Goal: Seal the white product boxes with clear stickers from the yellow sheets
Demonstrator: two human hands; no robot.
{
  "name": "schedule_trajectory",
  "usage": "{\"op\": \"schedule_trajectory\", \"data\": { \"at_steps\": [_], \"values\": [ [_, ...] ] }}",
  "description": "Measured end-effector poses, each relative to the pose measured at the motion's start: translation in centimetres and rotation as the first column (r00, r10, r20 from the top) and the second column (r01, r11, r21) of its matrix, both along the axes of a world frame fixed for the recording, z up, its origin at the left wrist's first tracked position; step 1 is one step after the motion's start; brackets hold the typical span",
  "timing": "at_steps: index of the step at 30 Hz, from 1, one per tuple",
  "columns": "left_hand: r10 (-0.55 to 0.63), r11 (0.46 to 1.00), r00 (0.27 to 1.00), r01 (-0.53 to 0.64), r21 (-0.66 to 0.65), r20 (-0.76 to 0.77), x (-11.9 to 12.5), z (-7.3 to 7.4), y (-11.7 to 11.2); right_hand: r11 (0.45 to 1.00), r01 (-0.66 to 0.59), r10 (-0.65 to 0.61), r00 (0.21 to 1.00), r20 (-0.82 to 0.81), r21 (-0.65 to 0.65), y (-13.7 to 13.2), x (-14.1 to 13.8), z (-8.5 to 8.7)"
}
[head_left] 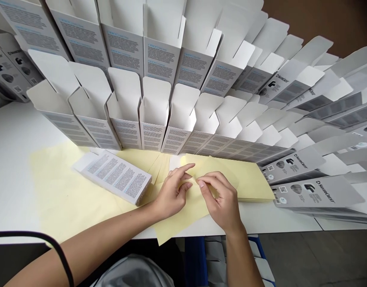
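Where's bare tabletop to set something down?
White tabletop left of the loose yellow sheets; a narrow front strip between the yellow paper stack and the near edge. Crowded: back and right, packed with open SilverCrest cartons.

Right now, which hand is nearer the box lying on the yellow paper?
Left. The left hand is just right of the box; the right hand is farther right.

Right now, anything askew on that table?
One box lies flat on loose yellow sheets, while the boxes behind stand upright in rows. A sheet corner pokes past the front edge of the table.
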State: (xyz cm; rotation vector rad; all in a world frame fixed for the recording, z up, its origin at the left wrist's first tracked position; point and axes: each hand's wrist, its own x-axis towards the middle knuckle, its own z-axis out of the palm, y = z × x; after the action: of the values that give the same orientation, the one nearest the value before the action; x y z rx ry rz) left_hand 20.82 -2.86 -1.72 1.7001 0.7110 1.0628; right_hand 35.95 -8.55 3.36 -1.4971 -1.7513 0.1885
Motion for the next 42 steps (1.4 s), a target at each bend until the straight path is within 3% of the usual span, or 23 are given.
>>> {"op": "schedule_trajectory", "data": {
  "at_steps": [13,22,27,31,34,36,42],
  "values": [
    [-0.028,1.0,0.999,0.028,-0.003,0.028,-0.1,-0.1,-0.1,0.991,0.016,-0.029,0.995,-0.1,-0.129,0.7,-0.1,1.2],
    [0.004,0.999,1.0,-0.004,0.054,-0.01,0.0,0.0,-0.1,0.996,0.089,-0.087,0.993,0.081,-0.01,0.4,-0.5,0.2],
    [0.08,0.991,0.995,-0.073,0.111,-0.063,0.2,0.0,0.2,0.981,0.192,-0.192,0.981,0.001,0.012,0.7,0.3,-0.2],
    [0.14,0.973,0.986,-0.119,0.2,-0.093,0.3,-0.4,0.6,0.93,0.347,-0.329,0.933,-0.143,0.121,0.6,0.8,-1.2],
    [0.213,0.923,0.964,-0.145,0.356,-0.158,0.4,-0.5,0.8,0.864,0.446,-0.383,0.884,-0.269,0.233,0.4,0.7,-1.9],
    [0.239,0.855,0.955,-0.121,0.504,-0.177,0.4,0.2,0.6,0.834,0.483,-0.388,0.857,-0.339,0.266,0.4,0.4,-2.2],
    [0.185,0.637,0.943,0.099,0.765,-0.276,-1.7,5.2,-1.8,0.812,0.494,-0.368,0.847,-0.384,0.311,0.9,-0.6,-1.5]
  ]
}}
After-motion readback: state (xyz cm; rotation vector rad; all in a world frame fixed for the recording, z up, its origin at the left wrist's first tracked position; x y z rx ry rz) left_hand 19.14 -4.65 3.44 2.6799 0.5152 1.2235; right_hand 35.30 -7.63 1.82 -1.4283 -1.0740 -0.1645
